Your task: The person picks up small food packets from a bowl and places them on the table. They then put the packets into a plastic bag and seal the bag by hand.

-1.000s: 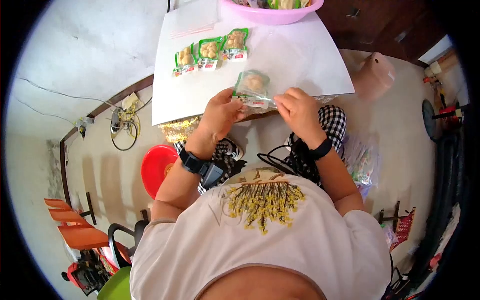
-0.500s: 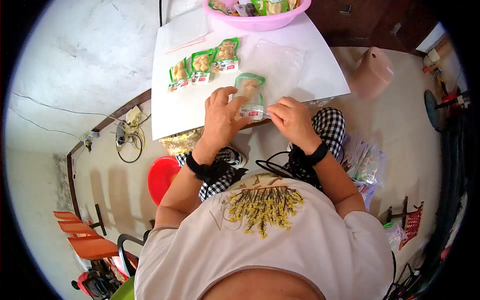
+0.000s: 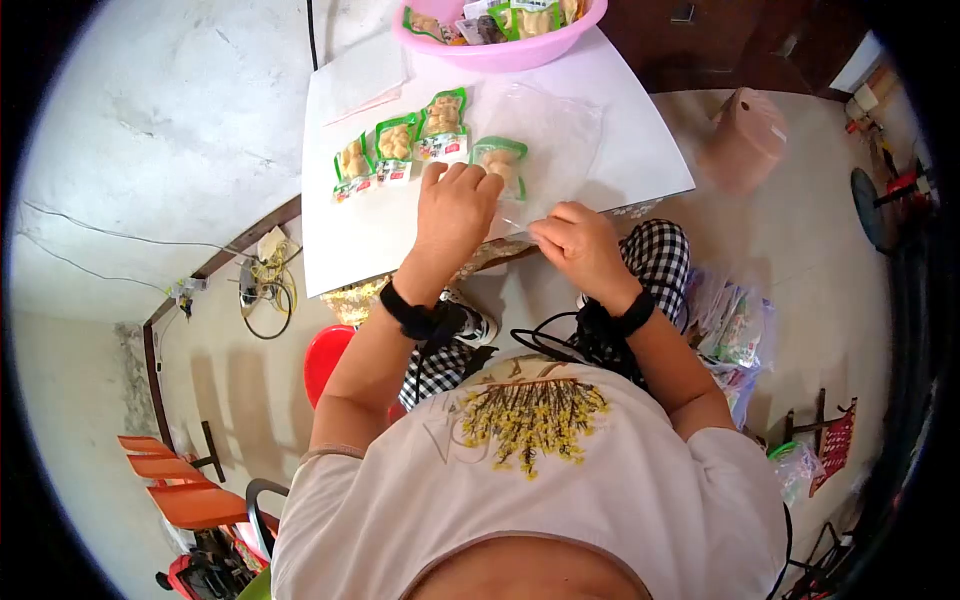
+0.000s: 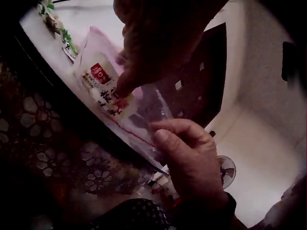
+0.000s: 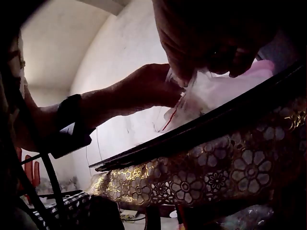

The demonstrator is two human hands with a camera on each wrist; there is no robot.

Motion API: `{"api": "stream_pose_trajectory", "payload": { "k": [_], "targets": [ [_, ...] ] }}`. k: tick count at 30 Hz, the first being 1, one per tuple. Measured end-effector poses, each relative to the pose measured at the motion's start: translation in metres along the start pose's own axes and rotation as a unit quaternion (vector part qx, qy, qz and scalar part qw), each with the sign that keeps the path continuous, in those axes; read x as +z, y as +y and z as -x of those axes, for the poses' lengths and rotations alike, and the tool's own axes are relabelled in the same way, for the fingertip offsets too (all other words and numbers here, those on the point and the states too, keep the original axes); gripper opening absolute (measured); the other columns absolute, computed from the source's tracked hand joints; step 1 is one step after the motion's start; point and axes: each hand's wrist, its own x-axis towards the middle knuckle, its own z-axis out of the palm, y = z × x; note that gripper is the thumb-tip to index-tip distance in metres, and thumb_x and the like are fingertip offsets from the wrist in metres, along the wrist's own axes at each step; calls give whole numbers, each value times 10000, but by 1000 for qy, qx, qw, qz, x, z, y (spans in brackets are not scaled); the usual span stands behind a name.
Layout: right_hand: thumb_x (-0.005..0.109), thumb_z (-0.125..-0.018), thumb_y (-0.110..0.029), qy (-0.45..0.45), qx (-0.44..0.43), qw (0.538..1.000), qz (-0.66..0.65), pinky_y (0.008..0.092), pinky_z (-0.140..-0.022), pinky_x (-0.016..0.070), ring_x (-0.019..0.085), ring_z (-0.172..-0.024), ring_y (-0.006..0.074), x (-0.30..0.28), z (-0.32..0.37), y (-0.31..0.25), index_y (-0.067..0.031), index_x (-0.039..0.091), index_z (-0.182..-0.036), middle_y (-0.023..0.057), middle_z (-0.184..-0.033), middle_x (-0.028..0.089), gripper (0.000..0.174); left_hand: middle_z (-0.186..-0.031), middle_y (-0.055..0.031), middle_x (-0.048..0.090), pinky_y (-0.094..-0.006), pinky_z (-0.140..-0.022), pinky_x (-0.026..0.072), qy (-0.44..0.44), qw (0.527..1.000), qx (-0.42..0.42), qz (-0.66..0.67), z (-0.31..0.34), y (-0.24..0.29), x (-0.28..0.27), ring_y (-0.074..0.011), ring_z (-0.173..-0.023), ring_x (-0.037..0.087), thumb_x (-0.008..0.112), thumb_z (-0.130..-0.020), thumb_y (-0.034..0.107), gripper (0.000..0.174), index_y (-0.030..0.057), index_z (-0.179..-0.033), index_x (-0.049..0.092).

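"From my remote post, what do I have at the table?"

"A person in a pale shirt, both bare hands at its near edge, a clear bag between them. The green-edged packet lies flat, inside the bag as far as I can make out."

"And the right hand?"

"Closed in a pinch, thumb and forefinger together on the bag's near edge, by a red line that I pick up from the left wrist."

"The left hand?"

"Over the near end of the packet, fingers bent; a fingertip touches the plastic by the printed label. The view is dim, so I cannot tell how far open it is, or whether it has hold of anything."

"What lies around?"

"Three packets in a slanting row, left of the bag. Beyond them, I see flat sheets and a pink basin holding more packets at the table's far side."
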Motion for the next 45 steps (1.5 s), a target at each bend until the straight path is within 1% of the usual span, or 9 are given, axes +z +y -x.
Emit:
{"api": "stream_pose_trajectory", "payload": {
  "k": [2,5,8,17,20,32,35,41,45],
  "targets": [
    [687,-751,-67,-8,-7,1000,11,356,-561,458,566,-657,252,-3,-1,1,-74,671,-828,67,-727,552,79,-699,-17,548,-369,-713,404,4,1000,14,-12,-5,0,7,-203,-722,593,681,-713,142,146,119,-777,553],
    [684,-749,-58,-3,-6,1000,13,354,-569,459,568,-664,252,-5,-2,2,-69,671,-830,68,-725,553,84,-690,-26,569,-371,-676,406,-58,998,-28,-27,-9,-5,25,-220,-685,599,715,-698,158,204,127,-811,548],
    [678,-745,-49,22,2,1000,-8,362,-565,454,558,-654,257,-3,1,8,-69,671,-832,71,-713,545,89,-662,-25,559,-370,-625,402,-52,995,-57,-55,-9,-6,36,-221,-633,593,688,-717,175,174,123,-772,532],
    [660,-716,-67,47,10,998,31,392,-675,449,546,-764,276,-6,-4,15,-78,601,-773,56,-769,557,82,-724,-26,544,-369,-750,385,-74,997,33,20,-3,-5,13,-196,-781,571,634,-731,137,56,128,-679,650],
    [659,-688,-15,49,5,999,19,397,-651,436,539,-732,290,-6,-8,10,-58,594,-769,78,-742,551,112,-706,-22,544,-371,-734,401,-75,996,39,18,-4,-2,17,-207,-726,578,655,-744,154,65,129,-685,644],
    [655,-696,-29,12,17,1000,4,409,-642,425,536,-703,302,0,-6,13,-64,599,-774,82,-706,560,102,-804,-32,572,-384,-741,411,-100,990,5,-101,-23,3,32,-223,-808,591,619,-791,137,67,127,-845,582],
    [640,-704,-31,43,18,999,11,413,-647,429,547,-703,305,2,-4,18,-65,615,-802,86,-717,584,107,-823,-40,578,-400,-743,421,-112,993,-30,12,-24,1,33,-233,-835,598,616,-799,138,64,121,-854,588],
    [623,-711,-42,9,48,998,29,425,-662,442,570,-736,317,-1,0,22,-48,644,-862,107,-762,614,153,-851,-60,585,-411,-682,457,-155,987,15,-32,-37,-7,42,-254,-758,626,610,-807,143,108,120,-912,606],
    [615,-712,-47,-12,66,997,26,426,-675,449,574,-743,325,-3,2,28,-41,651,-894,118,-765,619,185,-837,-53,588,-394,-588,492,-171,983,-14,-59,-46,-7,59,-245,-671,653,597,-815,146,110,123,-923,590]
  ]
}}
